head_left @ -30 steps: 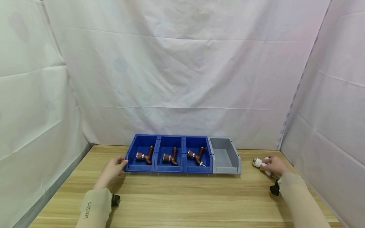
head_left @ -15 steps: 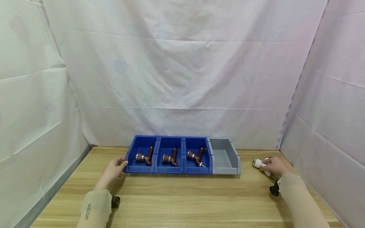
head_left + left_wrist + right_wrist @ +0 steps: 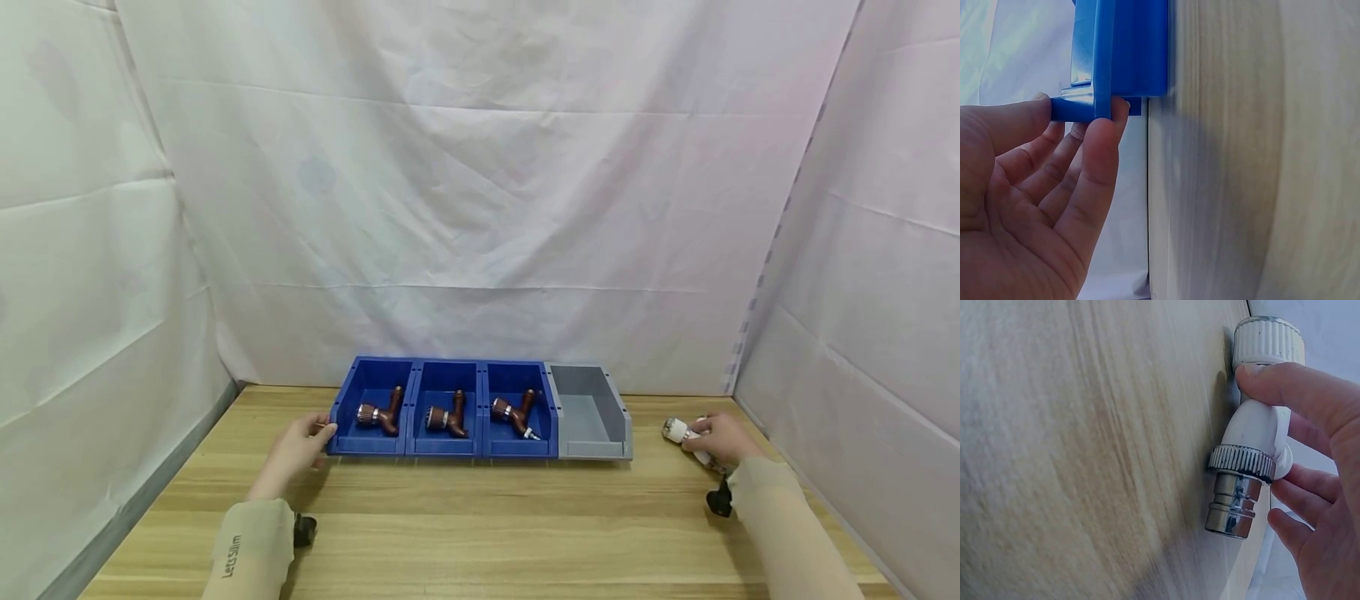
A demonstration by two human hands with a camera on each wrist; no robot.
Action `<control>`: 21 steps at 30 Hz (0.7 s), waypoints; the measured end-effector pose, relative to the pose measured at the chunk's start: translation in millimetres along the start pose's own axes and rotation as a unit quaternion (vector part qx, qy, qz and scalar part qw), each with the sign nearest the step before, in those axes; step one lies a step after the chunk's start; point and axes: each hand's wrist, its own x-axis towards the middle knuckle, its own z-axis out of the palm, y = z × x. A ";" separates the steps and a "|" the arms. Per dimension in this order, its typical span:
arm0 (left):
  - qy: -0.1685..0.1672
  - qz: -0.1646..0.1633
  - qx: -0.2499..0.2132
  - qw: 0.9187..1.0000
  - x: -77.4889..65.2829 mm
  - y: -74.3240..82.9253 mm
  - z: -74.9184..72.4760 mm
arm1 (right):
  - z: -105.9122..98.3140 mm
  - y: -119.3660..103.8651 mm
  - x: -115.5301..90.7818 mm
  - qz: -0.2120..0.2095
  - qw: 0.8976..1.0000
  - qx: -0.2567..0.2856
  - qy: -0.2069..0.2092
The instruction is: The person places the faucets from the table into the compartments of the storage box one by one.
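My left hand (image 3: 296, 446) is at the left end of the row of bins, its thumb and fingers pinching the front corner of the outermost blue bin (image 3: 1102, 59). Far to the right, the right hand (image 3: 726, 437) holds a white tap (image 3: 1254, 422) lying low over the wooden table. The tap has a ribbed white knob and a chrome hose end with a knurled collar. The right thumb lies across its neck, while the other fingers reach round its far side, partly hidden.
Two more blue bins (image 3: 444, 448) and a grey bin (image 3: 595, 448) continue the row on the table (image 3: 480, 525). Each blue bin contains a brown tap (image 3: 390, 421); the third one has a metal nozzle. White cloth (image 3: 480, 208) hangs behind and at both sides.
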 end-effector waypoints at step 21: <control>-0.004 -0.002 0.003 1.000 -1.1 0.8 -0.4 | -2.2 -1.0 -7.2 0.000 1.000 -0.001 0.007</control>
